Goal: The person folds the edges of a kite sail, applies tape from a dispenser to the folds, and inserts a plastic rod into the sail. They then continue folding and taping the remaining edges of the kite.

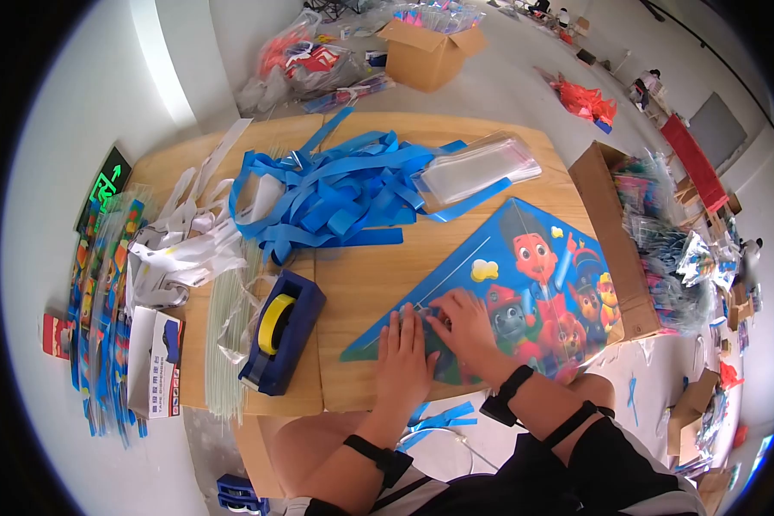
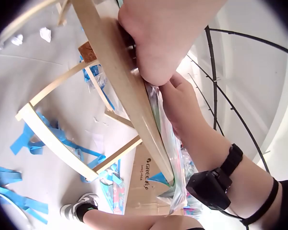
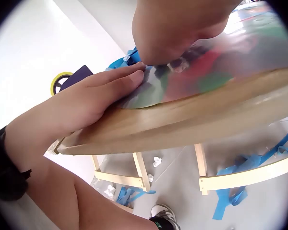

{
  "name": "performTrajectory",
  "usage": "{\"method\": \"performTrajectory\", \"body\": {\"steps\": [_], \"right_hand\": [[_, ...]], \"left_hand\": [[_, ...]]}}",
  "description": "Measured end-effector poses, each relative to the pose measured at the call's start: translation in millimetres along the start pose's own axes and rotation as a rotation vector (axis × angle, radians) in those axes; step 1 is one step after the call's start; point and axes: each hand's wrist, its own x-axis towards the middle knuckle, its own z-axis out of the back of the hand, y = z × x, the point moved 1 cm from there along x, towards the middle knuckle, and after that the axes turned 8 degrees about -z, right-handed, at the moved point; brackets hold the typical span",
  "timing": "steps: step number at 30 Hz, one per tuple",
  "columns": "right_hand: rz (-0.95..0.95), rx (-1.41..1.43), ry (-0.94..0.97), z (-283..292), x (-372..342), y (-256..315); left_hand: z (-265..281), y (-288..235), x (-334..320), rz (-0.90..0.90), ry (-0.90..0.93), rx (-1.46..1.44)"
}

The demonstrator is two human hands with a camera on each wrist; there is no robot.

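Note:
A blue triangular kite sheet with cartoon dogs and a boy [image 1: 537, 288] lies on the wooden table [image 1: 353, 284]. My left hand [image 1: 406, 361] rests on its lower left part, fingers straight; the right wrist view shows this hand [image 3: 98, 93] flat at the sheet's edge. Just to the right, my right hand [image 1: 466, 331] touches the sheet with bent fingers. Something small and clear shows by these fingers; their tips are hidden, so a grip cannot be made out. In the left wrist view my right hand [image 2: 180, 100] is partly covered by my left hand [image 2: 158, 43].
A blue tape dispenser [image 1: 297, 344] stands left of the sheet, beside thin pale rods [image 1: 225, 344]. Behind are heaped blue ribbons [image 1: 344, 189], white strips [image 1: 181, 249] and clear bags [image 1: 482, 172]. A tape box [image 1: 153, 365] stands at far left; a carton [image 1: 611, 232] adjoins the table's right side.

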Motion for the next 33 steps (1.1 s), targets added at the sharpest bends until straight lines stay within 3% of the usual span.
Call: {"method": "performTrajectory", "body": {"steps": [1, 8, 10, 16, 33], "right_hand": [[-0.126, 0.033, -0.032, -5, 6, 0], [-0.205, -0.005, -0.036, -27, 20, 11], [-0.237, 0.068, -0.158, -29, 18, 15], [-0.344, 0.052, -0.076, -30, 18, 22], [-0.405, 0.056, -0.164, -26, 29, -10]], "left_hand": [[1, -1, 0, -0.008, 0.009, -0.002], [-5, 3, -1, 0.021, 0.017, -0.061], [-5, 3, -2, 0.007, -0.002, -0.069], [0, 5, -2, -0.005, 0.015, -0.068], [-3, 4, -5, 0.022, -0.005, -0.057]]}}
